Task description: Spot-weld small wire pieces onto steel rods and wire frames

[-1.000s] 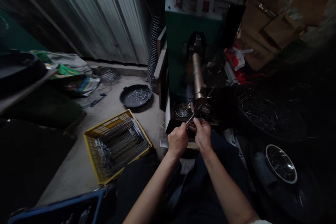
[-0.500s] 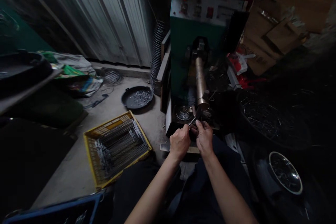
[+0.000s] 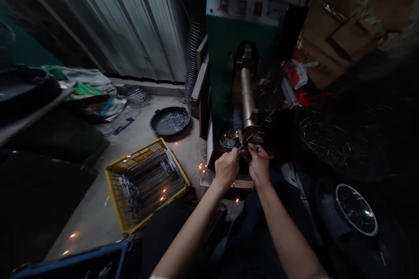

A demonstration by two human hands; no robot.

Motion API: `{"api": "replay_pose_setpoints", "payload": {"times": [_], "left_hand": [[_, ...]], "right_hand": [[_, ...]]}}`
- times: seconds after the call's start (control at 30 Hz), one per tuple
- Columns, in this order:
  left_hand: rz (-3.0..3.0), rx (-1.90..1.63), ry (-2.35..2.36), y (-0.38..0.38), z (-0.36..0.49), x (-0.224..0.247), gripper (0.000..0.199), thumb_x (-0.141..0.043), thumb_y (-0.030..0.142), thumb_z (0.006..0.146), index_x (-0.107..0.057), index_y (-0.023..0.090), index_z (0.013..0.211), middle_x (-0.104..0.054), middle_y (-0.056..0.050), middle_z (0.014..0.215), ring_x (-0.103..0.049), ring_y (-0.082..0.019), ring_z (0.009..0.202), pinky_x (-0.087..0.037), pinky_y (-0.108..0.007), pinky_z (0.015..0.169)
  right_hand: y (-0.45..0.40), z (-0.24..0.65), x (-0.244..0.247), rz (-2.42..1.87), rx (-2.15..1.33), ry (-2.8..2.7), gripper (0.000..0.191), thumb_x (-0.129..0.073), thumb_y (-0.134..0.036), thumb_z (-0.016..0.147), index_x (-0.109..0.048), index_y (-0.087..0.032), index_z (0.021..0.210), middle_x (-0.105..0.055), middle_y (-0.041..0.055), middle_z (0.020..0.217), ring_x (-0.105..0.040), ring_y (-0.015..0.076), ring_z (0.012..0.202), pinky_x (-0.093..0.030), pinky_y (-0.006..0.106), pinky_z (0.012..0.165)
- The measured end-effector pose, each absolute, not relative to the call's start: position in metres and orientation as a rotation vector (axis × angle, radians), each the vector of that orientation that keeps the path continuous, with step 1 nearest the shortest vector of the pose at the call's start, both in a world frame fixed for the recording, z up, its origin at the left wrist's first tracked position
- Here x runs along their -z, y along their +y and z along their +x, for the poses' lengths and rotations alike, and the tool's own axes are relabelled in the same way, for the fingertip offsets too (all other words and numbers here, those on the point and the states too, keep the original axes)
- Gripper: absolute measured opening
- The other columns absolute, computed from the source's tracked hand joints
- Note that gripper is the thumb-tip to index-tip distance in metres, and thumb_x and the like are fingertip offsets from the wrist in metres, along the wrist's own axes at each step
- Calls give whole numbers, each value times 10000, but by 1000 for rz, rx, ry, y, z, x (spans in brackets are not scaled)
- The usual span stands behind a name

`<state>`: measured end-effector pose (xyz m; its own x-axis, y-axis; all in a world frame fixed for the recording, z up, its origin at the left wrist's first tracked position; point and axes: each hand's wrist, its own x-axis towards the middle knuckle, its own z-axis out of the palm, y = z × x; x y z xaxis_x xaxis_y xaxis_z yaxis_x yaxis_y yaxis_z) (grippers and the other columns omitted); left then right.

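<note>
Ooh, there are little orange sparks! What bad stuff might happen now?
The left hand and right hand are bare and close together at the machine, so a spark could sting the skin or a finger could get pinched or burned. Bright sparks also show near the dark trousers, so one might singe the cloth.

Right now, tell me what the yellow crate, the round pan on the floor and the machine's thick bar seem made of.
Yellow crate: likely matte plastic, given its lattice walls. Round pan: dark, dull; plastic or coated metal, I can't tell. Thick bar: probably bare, smooth metal, from its brownish sheen.
</note>
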<state>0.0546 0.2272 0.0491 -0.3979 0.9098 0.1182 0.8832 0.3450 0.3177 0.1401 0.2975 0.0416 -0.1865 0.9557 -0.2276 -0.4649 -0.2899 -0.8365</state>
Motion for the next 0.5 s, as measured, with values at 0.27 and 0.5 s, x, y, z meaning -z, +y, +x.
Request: {"api": "replay_pose_setpoints", "payload": {"times": [0.27, 0.5], "left_hand": [[1710, -579, 2484, 233, 51, -46, 330, -263, 312, 1017, -580, 218, 1019, -702, -56, 798, -666, -205, 733, -355, -289, 562], [1805, -645, 2363, 217, 42, -48, 370, -235, 317, 1019, -586, 203, 987, -682, -69, 831, -627, -192, 803, -419, -289, 658]], "right_hand": [[302, 142, -45, -944, -1694, -788, 391, -886, -411, 607, -641, -180, 806, -689, -17, 712, -647, 115, 617, -539, 201, 567], [254, 171, -23, -1094, -1718, -1084, 346, -803, -483, 707, -647, -203, 837, -660, -23, 719, -609, 132, 624, -499, 222, 558]]}}
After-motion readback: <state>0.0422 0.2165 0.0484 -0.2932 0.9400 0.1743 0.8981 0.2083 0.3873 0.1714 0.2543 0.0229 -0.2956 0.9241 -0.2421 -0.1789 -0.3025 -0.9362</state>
